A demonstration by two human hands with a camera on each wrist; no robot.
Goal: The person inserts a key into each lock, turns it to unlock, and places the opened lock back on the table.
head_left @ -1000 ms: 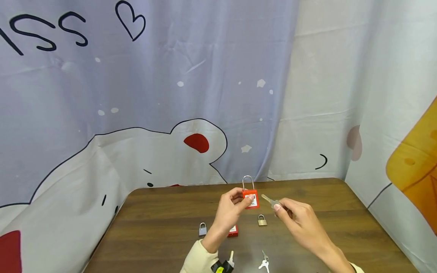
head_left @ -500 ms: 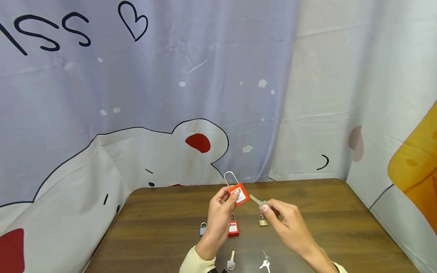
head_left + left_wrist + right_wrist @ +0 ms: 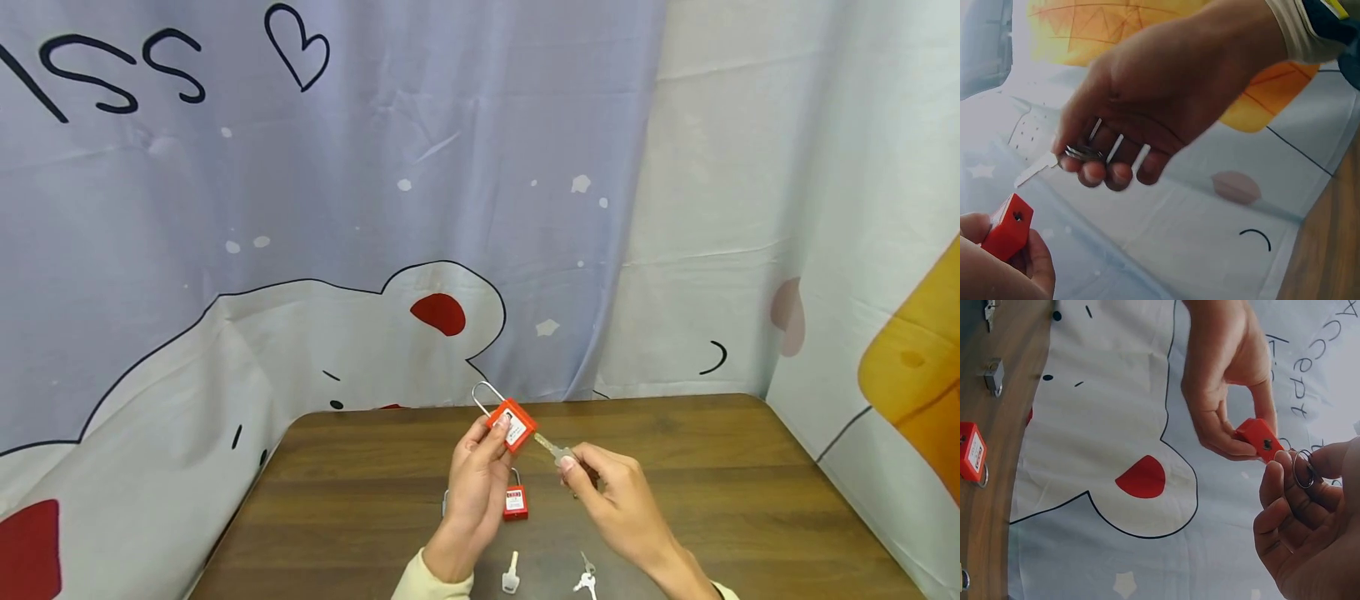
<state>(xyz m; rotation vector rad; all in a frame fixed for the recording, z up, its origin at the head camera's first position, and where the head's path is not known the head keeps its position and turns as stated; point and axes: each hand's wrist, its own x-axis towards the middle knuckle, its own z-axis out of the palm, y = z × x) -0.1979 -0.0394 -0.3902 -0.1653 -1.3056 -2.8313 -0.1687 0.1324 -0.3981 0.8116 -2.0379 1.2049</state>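
Observation:
My left hand pinches a red padlock by its labelled body, thumb on the label. The padlock tilts, its long open-air shackle pointing up and left. In the left wrist view its keyhole faces my right hand. That right hand pinches a metal key by the head, blade toward the padlock's underside. A small gap separates key tip and padlock in the left wrist view. A metal ring hangs at the right fingers in the right wrist view.
Another red padlock stands on the wooden table. Closer lie a single key and a small bunch of keys. A grey padlock is mostly behind my left hand in the head view. A printed curtain hangs behind.
My left hand has moved left and tipped the padlock so its shackle leans left. My right hand has followed leftward, bringing the key tip closer to the padlock's underside.

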